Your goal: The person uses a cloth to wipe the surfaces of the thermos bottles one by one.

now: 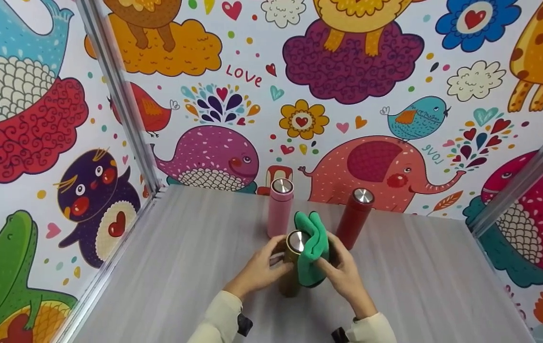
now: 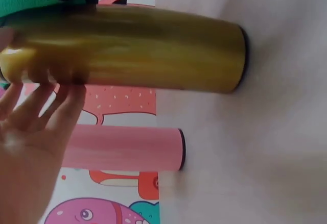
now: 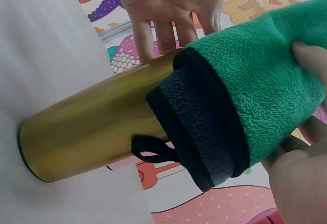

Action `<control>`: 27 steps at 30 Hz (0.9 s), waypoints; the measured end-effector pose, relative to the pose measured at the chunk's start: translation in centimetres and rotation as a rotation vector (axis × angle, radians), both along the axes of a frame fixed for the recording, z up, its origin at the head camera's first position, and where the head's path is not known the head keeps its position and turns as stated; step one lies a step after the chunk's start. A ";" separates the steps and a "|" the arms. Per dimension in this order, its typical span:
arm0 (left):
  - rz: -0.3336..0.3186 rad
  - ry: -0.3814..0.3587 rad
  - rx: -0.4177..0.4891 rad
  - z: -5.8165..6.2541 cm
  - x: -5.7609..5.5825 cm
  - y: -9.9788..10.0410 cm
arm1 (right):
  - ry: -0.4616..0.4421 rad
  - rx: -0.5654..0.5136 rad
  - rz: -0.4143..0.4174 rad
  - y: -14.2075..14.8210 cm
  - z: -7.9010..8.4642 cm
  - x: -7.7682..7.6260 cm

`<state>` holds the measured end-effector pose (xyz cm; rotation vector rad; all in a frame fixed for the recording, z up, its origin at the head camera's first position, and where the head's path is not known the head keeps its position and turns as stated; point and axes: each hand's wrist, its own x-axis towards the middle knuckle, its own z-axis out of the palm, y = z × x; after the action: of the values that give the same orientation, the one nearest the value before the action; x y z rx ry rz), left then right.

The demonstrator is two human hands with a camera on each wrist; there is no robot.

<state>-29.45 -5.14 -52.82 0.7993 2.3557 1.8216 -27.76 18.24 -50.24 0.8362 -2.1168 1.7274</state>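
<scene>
A gold vacuum flask (image 2: pixel 153 50) with a shiny steel lid stands upright on the table between my two hands. Around its upper body, my left hand (image 1: pixel 262 267) holds it, with the fingertips on one side and the thumb on the other. My right hand (image 1: pixel 346 276) grips a folded green cloth (image 3: pixel 271 66) that lies against the flask's right side, near the top. The cloth has a dark grey underside, black edging and a small black loop (image 3: pixel 153 149). Cloth and fingers hide part of the flask's upper body.
Behind the gold flask stand a pink flask (image 1: pixel 280 214) on the left and a red flask (image 1: pixel 356 221) on the right. The grey table (image 1: pixel 195 247) meets walls printed with cartoon animals (image 1: pixel 219 157). Metal posts (image 1: pixel 118 90) rise at the corners.
</scene>
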 end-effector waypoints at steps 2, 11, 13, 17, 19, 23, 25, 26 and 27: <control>-0.005 0.018 0.008 -0.1 0.0 0.3 | -0.023 0.020 0.014 -0.2 0.8 0.5; 0.048 0.027 0.030 -0.5 -0.4 1.8 | -0.110 0.016 0.044 0.6 -4.0 -0.3; 0.074 0.018 0.041 -0.5 -0.5 2.2 | -0.124 0.002 0.070 1.0 -5.4 -0.5; 0.118 0.018 0.083 -0.6 -0.6 2.5 | -0.216 0.000 0.102 1.4 -7.8 -0.4; 0.132 0.017 0.093 -0.7 -0.7 2.5 | -0.278 0.017 0.100 1.5 -8.9 -0.4; 0.138 0.029 0.072 -0.7 -0.9 2.4 | -0.349 0.052 0.068 1.7 -10.4 -0.3; 0.136 0.029 0.072 -0.8 -0.9 2.4 | -0.362 0.053 0.050 1.8 -10.6 -0.3; 0.134 0.029 0.070 -0.8 -0.9 2.4 | -0.366 0.045 0.043 1.8 -10.6 -0.2; 0.130 0.032 0.070 -0.9 -0.9 2.4 | -0.365 0.035 0.040 1.8 -10.5 -0.2</control>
<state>-30.39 -2.77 -53.70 0.7026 2.4288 1.9654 -27.91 20.05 -60.71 0.6111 -2.3764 1.9959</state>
